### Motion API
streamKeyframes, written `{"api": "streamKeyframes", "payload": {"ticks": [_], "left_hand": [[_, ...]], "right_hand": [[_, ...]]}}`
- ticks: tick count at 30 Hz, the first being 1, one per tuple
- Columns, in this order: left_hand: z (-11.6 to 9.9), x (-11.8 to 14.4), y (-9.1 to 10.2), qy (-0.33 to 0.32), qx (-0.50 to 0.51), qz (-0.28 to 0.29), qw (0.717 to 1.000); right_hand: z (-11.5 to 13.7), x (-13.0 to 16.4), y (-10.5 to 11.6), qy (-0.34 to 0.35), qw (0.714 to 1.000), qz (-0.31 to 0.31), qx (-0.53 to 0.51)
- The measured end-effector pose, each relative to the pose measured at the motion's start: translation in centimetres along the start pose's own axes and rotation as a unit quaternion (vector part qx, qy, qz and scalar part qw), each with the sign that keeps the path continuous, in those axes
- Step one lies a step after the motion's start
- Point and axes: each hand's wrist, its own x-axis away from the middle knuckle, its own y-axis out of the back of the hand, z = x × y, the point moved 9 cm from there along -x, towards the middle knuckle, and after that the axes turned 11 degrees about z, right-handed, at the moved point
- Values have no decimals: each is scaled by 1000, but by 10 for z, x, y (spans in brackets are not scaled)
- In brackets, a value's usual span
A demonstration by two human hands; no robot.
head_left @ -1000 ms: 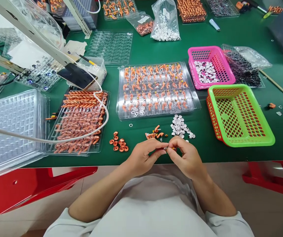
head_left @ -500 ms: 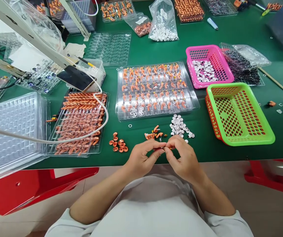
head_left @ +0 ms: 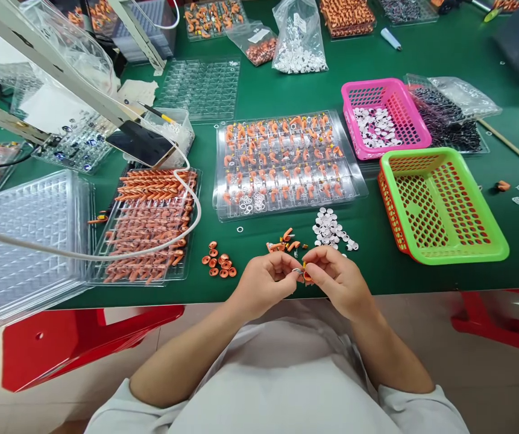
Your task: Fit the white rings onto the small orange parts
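Though tiny, seemingly a metal ring (head_left: 296, 270)

An orange part (head_left: 307, 276) is now exposed at the fingertips of the right hand (head_left: 341, 282), a silvery piece (head_left: 296, 271) at those of the left hand (head_left: 263, 286); earlier, both are mostly covered.

Orange piece (head_left: 307, 278) part-hidden; sleeves (head_left: 121, 413) cropped

From here I count two bare hands (head_left: 263, 283), two red plastic stools (head_left: 51, 343), one pink perforated plastic basket (head_left: 415, 120), one lime-green one (head_left: 467, 255), one flat black phone (head_left: 141, 143) and roughly ten copper-coloured round cups (head_left: 213, 263); white discs (head_left: 327, 222), uncountable.
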Motion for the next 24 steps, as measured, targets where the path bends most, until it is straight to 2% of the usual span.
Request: {"api": "streamKeyframes", "payload": {"ticks": [10, 16, 20, 24], "left_hand": [[5, -1, -2, -8, 18, -1, 1000], [2, 1, -1, -37, -33, -10, 999], [1, 1, 0, -39, -88, -4, 995], [-1, 1, -7, -16, -72, 62, 995]], "right_hand": [[-4, 1, 2, -10, 1000, -27, 6], [-3, 5, 1, -14, 998, -37, 41], [5, 7, 0, 2, 993, -27, 116], [26, 10, -1, 80, 965, -33, 249]]}}
